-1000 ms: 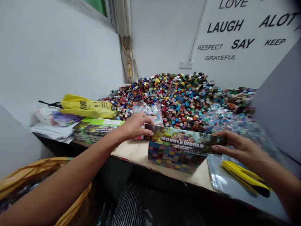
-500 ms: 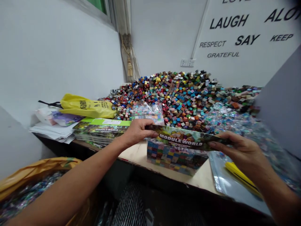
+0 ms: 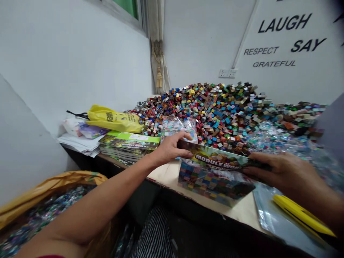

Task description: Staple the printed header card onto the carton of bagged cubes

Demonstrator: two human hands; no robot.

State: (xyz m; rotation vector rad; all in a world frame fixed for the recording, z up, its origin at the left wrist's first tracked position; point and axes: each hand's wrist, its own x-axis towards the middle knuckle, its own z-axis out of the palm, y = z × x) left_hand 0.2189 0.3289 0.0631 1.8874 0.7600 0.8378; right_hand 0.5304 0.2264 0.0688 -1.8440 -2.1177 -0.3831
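Part of the printed card (image 3: pixel 215 158) is covered by the right hand (image 3: pixel 282 168); wall lettering (image 3: pixel 285 23) is cut off by the right edge.

It looked like a packing workroom: a large heap of tiny coloured blocks (image 3: pixel 212 107) covered much of the table (image 3: pixel 165 172). In front of the heap was a printed MODULE WORLD pack (image 3: pixel 211 183); front-left, a stack of matching cards (image 3: pixel 127 146); right, clear plastic packets (image 3: pixel 279 138); above, 2 wall sockets (image 3: pixel 223 73).

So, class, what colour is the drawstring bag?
The drawstring bag is yellow with black print, in the head view.
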